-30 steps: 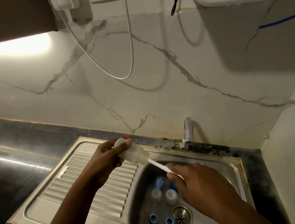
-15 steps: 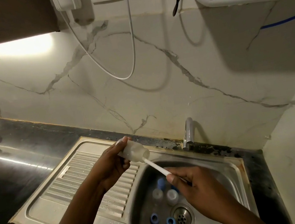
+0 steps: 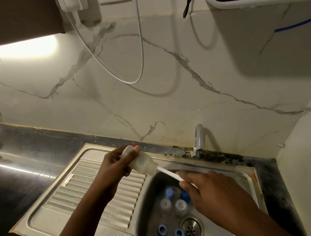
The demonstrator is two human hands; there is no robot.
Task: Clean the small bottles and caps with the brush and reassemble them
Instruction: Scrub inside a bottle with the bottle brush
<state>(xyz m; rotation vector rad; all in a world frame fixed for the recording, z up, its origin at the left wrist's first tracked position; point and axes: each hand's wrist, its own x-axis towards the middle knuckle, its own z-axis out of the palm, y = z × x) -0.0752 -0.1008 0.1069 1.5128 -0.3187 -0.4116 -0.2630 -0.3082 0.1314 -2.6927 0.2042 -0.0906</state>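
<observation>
Small bottle [image 3: 140, 161]: translucent, tilted, held above the line where the drainboard [image 3: 92, 186] meets the basin [image 3: 235, 168]. Its mouth points right and down.

Your left hand [image 3: 115, 164] wraps the bottle's closed end, with fingers and thumb curled round it. Holding the far end leaves the mouth free and likely braces the bottle against the brush's push.

The brush [image 3: 169, 172] shows only as a white handle running from the bottle mouth down to the right. The head is inside the bottle and not clearly seen. Your right hand [image 3: 204, 188] pinches the handle between thumb and fingers. That hand is blurred, so a scrubbing stroke is probably under way.

Working over the basin probably lets drips fall into the sink rather than onto the counter.

- **In the basin:** two clear bottles [image 3: 165, 205] stand uncapped just beyond the drain [image 3: 191, 230].
- **Behind them:** blue pieces [image 3: 168, 192], partly hidden by your right hand.
- **Near side:** three blue caps [image 3: 162, 229] lie loose, two left of the drain and one at the frame's bottom edge.
- **Tap [image 3: 199, 140]:** at the far rim, with no stream visible.

Nothing looks reassembled yet, so the task seems to be in its cleaning stage.
</observation>
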